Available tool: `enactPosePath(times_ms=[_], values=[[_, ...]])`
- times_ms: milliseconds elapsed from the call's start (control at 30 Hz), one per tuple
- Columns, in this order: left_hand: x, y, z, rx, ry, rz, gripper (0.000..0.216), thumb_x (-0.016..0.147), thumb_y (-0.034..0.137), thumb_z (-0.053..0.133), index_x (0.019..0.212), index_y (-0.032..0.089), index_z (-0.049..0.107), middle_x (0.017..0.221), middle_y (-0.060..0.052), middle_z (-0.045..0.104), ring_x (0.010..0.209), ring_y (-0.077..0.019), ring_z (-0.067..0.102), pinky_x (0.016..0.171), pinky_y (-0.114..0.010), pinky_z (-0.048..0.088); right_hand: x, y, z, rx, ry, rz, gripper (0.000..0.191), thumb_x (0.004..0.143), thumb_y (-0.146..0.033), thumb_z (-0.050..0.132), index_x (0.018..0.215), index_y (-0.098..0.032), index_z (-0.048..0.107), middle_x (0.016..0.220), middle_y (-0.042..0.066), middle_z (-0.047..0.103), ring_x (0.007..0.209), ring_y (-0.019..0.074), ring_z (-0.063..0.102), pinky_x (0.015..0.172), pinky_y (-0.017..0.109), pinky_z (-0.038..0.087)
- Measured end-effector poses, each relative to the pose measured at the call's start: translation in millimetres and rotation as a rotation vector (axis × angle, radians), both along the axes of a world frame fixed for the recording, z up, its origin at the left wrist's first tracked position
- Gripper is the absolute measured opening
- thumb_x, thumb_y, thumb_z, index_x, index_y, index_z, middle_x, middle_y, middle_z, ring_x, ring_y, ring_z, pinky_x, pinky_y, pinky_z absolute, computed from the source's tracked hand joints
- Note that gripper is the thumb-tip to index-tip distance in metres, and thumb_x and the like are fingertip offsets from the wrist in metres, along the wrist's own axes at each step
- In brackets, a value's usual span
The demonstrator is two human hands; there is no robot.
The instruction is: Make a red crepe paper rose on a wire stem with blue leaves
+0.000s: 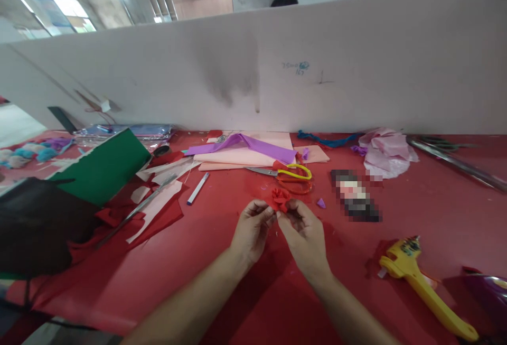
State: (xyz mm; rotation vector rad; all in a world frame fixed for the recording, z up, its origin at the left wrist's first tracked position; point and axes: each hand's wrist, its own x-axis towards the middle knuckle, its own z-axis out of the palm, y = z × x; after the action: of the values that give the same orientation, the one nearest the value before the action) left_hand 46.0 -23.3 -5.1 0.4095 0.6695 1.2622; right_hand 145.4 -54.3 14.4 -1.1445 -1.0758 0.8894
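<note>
My left hand (251, 229) and my right hand (303, 231) meet over the red table (222, 260), fingers pinched together. Between the fingertips sits a small rolled red paper flower (279, 197), held by both hands just above the tabletop. Red-and-yellow scissors (291, 176) lie flat right behind the flower. A tiny purple scrap (321, 203) rests to the right of my right hand.
A yellow glue gun (422, 284) lies at the right front. Purple paper strip (245, 146) on pink sheets (237, 157), a green sheet (105, 168), black fabric (35, 223), crumpled pink tissue (386, 152) and a white partition wall (253, 70) ring the work spot.
</note>
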Motion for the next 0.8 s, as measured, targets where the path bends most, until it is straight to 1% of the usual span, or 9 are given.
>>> enactPosePath(times_ms=[167,267,333,433,533,600,667,733,800], values=[[0,1,-2.5,-0.016,0.003,-0.008,0.023,0.055,0.011,0.080,0.069,0.017,0.063,0.065,0.003,0.063,0.058,-0.0068,0.056,0.061,-0.020,0.043,-6,-5,2.2,-0.018,0.109,0.063,0.014,0.081,-0.022,0.057,0.093,-0.021,0.063,0.091,0.004,0.067,0.084,0.0175,0.063,0.078,0.030,0.049],[-1,3,-3.0,0.002,-0.012,0.002,0.022,0.055,0.012,0.080,0.069,0.017,0.063,0.070,0.002,0.064,0.062,-0.0070,0.056,0.063,-0.020,0.043,-7,-5,-2.1,-0.012,0.107,0.079,0.019,0.083,-0.022,0.053,0.098,-0.022,0.065,0.098,0.005,0.068,0.090,0.0185,0.062,0.083,0.032,0.048],[-1,4,-2.4,0.017,-0.024,0.017,0.023,0.055,0.012,0.080,0.069,0.018,0.064,0.072,0.002,0.065,0.065,-0.0075,0.057,0.066,-0.020,0.044,-6,-5,-7.3,0.008,0.115,0.073,0.021,0.083,-0.021,0.050,0.095,-0.022,0.067,0.103,0.006,0.068,0.094,0.0199,0.062,0.085,0.034,0.048],[-2,4,-1.2,0.015,-0.017,0.029,0.022,0.055,0.013,0.080,0.068,0.018,0.064,0.072,0.002,0.065,0.068,-0.0082,0.058,0.068,-0.021,0.044,-6,-3,-14.8,0.038,0.211,0.058,0.022,0.079,-0.020,0.049,0.085,-0.022,0.070,0.108,0.007,0.066,0.097,0.0222,0.062,0.084,0.036,0.051],[-2,2,-0.5,0.044,-0.007,0.017,0.018,0.058,0.012,0.079,0.068,0.018,0.065,0.072,0.003,0.065,0.069,-0.0083,0.058,0.071,-0.022,0.044,-6,-1,-17.4,0.010,0.257,0.022,0.018,0.079,-0.020,0.052,0.085,-0.021,0.069,0.100,0.007,0.068,0.091,0.0210,0.064,0.084,0.037,0.051],[-2,1,0.1,0.066,0.000,0.004,0.017,0.058,0.011,0.078,0.068,0.018,0.066,0.072,0.003,0.065,0.068,-0.0084,0.058,0.070,-0.022,0.044,-6,1,-16.1,-0.025,0.233,-0.005,0.013,0.078,-0.022,0.058,0.087,-0.021,0.067,0.092,0.004,0.069,0.086,0.0193,0.064,0.082,0.036,0.051],[-2,0,1.0,0.064,0.012,-0.004,0.016,0.059,0.010,0.077,0.068,0.018,0.066,0.071,0.003,0.065,0.068,-0.0084,0.057,0.071,-0.022,0.045,-5,2,-13.9,-0.049,0.217,-0.007,0.014,0.075,-0.024,0.065,0.088,-0.021,0.066,0.087,0.003,0.069,0.083,0.0181,0.063,0.079,0.033,0.051],[-2,0,1.7,0.057,0.016,0.000,0.016,0.059,0.010,0.077,0.068,0.018,0.067,0.072,0.002,0.065,0.069,-0.0084,0.058,0.071,-0.021,0.045,-5,3,-12.2,-0.046,0.217,0.005,0.015,0.074,-0.025,0.068,0.088,-0.021,0.066,0.086,0.002,0.069,0.082,0.0177,0.063,0.079,0.032,0.050],[-2,0,2.0,0.056,0.017,0.004,0.015,0.059,0.009,0.076,0.068,0.017,0.067,0.073,0.002,0.066,0.069,-0.0082,0.058,0.072,-0.021,0.045,-4,4,-11.7,-0.034,0.209,0.024,0.014,0.075,-0.025,0.067,0.089,-0.021,0.068,0.090,0.003,0.069,0.085,0.0177,0.063,0.081,0.033,0.050]])
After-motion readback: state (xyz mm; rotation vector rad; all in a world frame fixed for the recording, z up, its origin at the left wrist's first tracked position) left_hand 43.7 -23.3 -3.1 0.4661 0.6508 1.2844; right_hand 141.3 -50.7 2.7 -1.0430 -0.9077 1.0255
